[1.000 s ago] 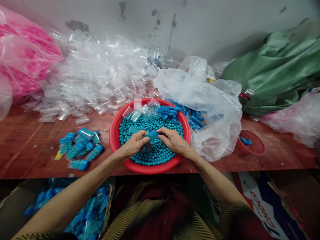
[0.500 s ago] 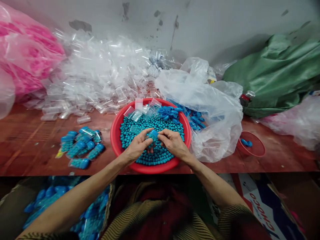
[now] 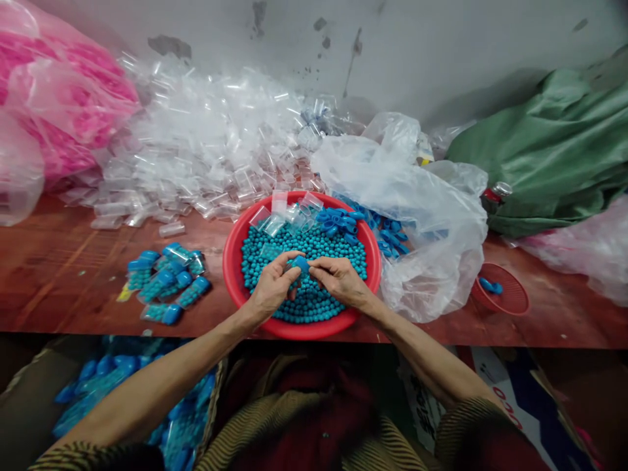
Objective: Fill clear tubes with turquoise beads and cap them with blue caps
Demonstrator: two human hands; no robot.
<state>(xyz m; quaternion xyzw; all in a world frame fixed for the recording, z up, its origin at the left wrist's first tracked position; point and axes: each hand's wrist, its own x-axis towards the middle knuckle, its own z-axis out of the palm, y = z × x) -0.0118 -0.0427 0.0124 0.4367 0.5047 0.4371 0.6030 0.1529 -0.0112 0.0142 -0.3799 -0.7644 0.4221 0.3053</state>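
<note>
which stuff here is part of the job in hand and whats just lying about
Likely part of the job:
blue plastic cap in the left hand
round red plastic basin
small round turquoise beads
loose hollow blue plastic pieces
heaped clear plastic tubes
filled, blue-capped clear containers

Apparently just lying about:
large crumpled green sack
translucent plastic bag of pink things

A grey wall (image 3: 461,46) is marked by dark patches (image 3: 169,46) and a thin streak (image 3: 352,62). In front of it, a reddish-brown worktop (image 3: 63,261) is streaked with lighter lines. Soft light is spread across the wall, while the space below the worktop is shadowed.
</note>
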